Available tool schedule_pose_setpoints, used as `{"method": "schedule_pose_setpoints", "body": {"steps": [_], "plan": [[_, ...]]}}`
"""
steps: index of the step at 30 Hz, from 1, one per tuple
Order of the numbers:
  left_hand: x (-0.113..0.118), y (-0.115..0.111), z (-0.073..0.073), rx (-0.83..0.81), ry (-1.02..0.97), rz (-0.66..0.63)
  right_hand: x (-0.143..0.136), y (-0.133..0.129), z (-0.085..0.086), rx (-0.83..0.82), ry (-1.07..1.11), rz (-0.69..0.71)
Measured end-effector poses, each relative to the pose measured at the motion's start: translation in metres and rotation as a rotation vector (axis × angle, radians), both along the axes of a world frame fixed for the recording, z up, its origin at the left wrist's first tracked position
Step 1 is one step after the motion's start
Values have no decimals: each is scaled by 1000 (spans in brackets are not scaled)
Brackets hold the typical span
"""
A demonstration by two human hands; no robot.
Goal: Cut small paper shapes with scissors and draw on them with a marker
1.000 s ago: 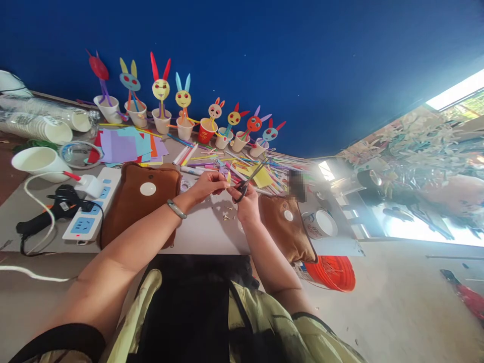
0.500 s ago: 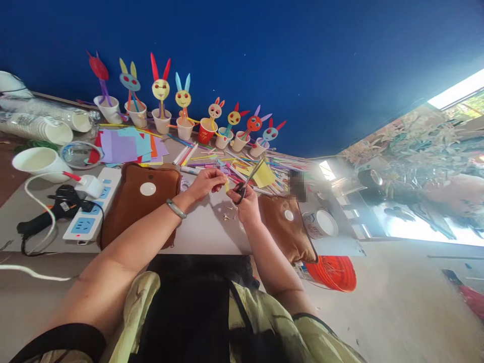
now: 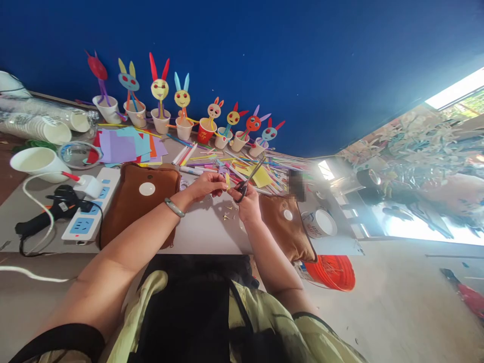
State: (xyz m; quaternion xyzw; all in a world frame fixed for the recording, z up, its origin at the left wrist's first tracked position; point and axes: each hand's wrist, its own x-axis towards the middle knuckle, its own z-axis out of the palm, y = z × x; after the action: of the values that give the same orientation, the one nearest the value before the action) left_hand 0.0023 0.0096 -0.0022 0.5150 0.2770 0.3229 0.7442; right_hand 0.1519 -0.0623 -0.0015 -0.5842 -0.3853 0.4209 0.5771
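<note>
Between the thumb and fingertips of my left hand (image 3: 207,185) is a small yellow piece of paper (image 3: 227,181), held upright. My right hand (image 3: 247,201) is closed round the dark handles of a pair of scissors (image 3: 252,177), whose blades point up and away to the right. The two hands are close together over the table, with the paper just left of the scissors' handles. Tiny paper scraps (image 3: 226,217) lie on the tabletop below them. A yellow sheet (image 3: 262,176) rests behind the scissors among colored sticks and pens.
Paper cups with rabbit-faced figures (image 3: 160,91) line the blue wall. On the left are a power strip (image 3: 85,217), a black glue gun (image 3: 41,220) and colored paper (image 3: 117,146). Brown pouches (image 3: 139,217) flank my hands. An orange bucket (image 3: 335,272) stands beyond the table's right front edge.
The yellow paper has turned and risen slightly in my left fingers. My right hand still grips the scissors in nearly the same place.
</note>
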Motion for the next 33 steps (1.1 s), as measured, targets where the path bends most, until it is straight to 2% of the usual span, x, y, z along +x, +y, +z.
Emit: {"method": "schedule_pose_setpoints", "body": {"steps": [4, 10, 16, 22, 33], "plan": [[1, 1, 1, 8, -2, 56, 0, -3, 0, -17, -62, 37], [1, 5, 2, 14, -65, 222, 5, -18, -4, -91, -212, 249], [0, 5, 4, 49, -102, 239, 6, -25, -11, -187, -218, 406], [0, 6, 3, 29, -80, 249, 5, -26, -14, -229, -207, 437], [1, 6, 1, 56, -62, 233, 2, -26, -11, -210, -192, 396]]}}
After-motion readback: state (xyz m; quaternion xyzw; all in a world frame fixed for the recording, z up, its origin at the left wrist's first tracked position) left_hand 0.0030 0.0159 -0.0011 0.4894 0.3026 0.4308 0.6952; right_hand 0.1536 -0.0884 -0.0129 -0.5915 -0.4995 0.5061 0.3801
